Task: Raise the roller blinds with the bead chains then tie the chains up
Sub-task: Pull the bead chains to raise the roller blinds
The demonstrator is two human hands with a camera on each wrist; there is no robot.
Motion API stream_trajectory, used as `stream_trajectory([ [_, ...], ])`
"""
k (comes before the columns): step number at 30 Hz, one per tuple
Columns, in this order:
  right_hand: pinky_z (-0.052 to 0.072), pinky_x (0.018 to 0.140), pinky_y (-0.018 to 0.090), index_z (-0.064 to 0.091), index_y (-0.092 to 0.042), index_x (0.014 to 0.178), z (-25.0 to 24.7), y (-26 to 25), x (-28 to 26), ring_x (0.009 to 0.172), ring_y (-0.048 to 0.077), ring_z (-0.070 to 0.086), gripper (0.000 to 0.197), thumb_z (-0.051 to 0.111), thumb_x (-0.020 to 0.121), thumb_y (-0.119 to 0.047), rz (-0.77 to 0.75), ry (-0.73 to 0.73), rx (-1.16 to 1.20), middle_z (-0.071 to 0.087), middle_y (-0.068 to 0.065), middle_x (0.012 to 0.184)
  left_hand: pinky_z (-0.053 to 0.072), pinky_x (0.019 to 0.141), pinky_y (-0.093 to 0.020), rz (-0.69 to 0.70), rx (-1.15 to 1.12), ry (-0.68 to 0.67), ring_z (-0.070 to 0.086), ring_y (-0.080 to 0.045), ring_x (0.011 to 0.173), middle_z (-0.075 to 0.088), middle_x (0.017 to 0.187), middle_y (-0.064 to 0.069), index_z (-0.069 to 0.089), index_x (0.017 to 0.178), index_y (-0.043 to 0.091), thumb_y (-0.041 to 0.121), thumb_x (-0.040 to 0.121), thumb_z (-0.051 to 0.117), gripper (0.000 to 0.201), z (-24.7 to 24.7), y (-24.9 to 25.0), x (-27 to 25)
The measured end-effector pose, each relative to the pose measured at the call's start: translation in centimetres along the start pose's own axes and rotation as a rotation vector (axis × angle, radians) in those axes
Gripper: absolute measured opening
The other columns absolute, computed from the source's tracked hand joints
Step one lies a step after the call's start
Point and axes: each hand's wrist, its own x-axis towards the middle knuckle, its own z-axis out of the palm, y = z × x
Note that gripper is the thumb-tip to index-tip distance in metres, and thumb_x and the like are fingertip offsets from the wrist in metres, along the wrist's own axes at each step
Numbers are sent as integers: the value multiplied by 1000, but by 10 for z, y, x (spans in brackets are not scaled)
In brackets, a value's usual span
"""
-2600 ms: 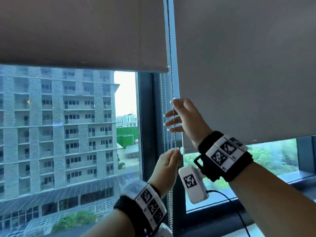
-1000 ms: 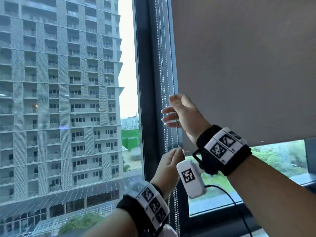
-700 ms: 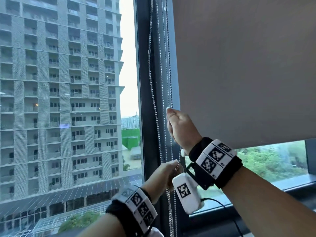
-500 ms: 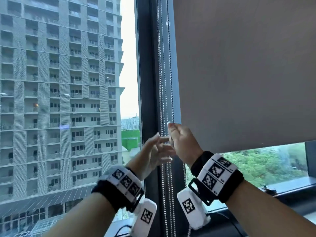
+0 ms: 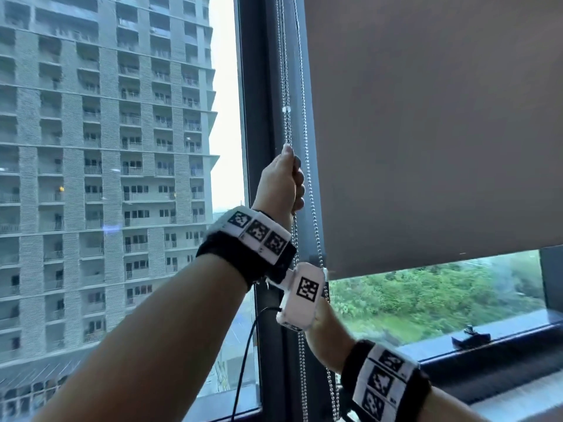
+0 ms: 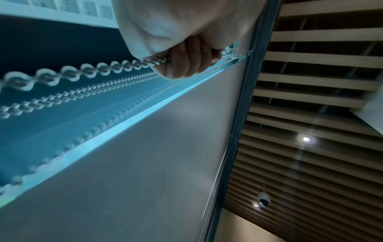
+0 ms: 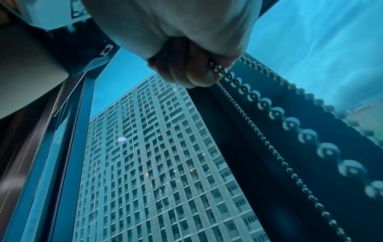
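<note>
Left hand (image 5: 281, 184) fisted on bead chain (image 5: 313, 208) beside window frame (image 5: 259, 117), high for downward pull. Right hand (image 7: 186, 70) clamped lower, keeping tension; right blind (image 5: 426, 132) unraised.

Daylight comes in through the window glass (image 5: 122, 208), and the sky strip beside the tower block (image 5: 91, 147) is blown out white. The roller blind (image 5: 426, 132) sits dull and evenly shaded. Both wrist views carry a strong blue cast and bend straight lines at the edges; the nearest bead chain (image 6: 62, 73) smears into blurred rings. Two ceiling spotlights (image 6: 305, 139) flare with streaks.
</note>
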Motion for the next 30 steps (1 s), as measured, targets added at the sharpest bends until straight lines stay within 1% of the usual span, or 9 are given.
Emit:
stream_trajectory([
  [2,48,66,25,45,-22,68,-5,-2,3,67,10,47,32,42,92,-2,39,-49,21,50,-5,69,17,34,-15,13,12,-15,22,-5,32,31,41,11,35,59,23,39,98,33,42,1,-2,-2],
  [6,43,68,39,52,-22,66,-19,-11,18,63,19,48,42,38,82,-59,13,44,11,51,-1,63,19,36,-13,38,61,-36,24,-5,32,31,42,12,34,58,22,35,98,34,42,-2,-8,-8],
  [9,46,70,33,61,-23,92,-36,-34,38,73,16,55,61,29,77,-73,-38,169,113,60,0,78,20,35,-15,62,117,-39,23,-6,34,31,43,11,33,57,22,35,98,34,43,-9,-19,-18],
  [14,51,80,31,54,-10,117,-54,-78,64,93,18,63,50,32,95,-49,-109,234,157,65,9,105,24,34,-17,44,173,-64,32,-3,33,41,38,8,43,58,23,29,100,33,44,-11,-42,-50],
  [17,50,73,34,46,-12,119,-58,-98,75,82,22,61,36,34,98,-38,-130,222,224,62,13,103,28,40,-18,13,207,-110,33,-7,40,41,46,8,48,56,23,34,98,39,44,-18,-77,-77],
  [20,46,55,29,46,-15,110,-55,-103,83,60,16,55,25,33,99,-33,-105,200,288,58,7,84,32,61,-33,1,190,-146,37,-22,63,44,72,-10,56,77,4,51,86,47,49,-29,-102,-95],
  [23,28,39,20,48,-14,79,-48,-101,84,42,8,33,33,32,100,-33,-92,214,331,39,0,58,29,69,-39,4,193,-200,38,-26,75,45,82,-12,53,83,-8,59,80,50,67,-33,-105,-99],
  [27,25,33,15,37,-16,65,-45,-104,81,34,2,29,37,32,100,-26,-148,245,302,34,-1,54,34,63,-37,-120,158,-268,39,-24,64,43,68,-12,58,72,6,68,75,42,64,-43,-96,-94],
  [30,26,35,15,37,-16,65,-49,-102,80,35,3,28,37,32,100,-26,-181,242,250,33,-1,53,48,68,-30,-160,151,-295,58,-17,68,59,75,-7,62,94,13,69,80,17,73,-58,-80,-77],
])
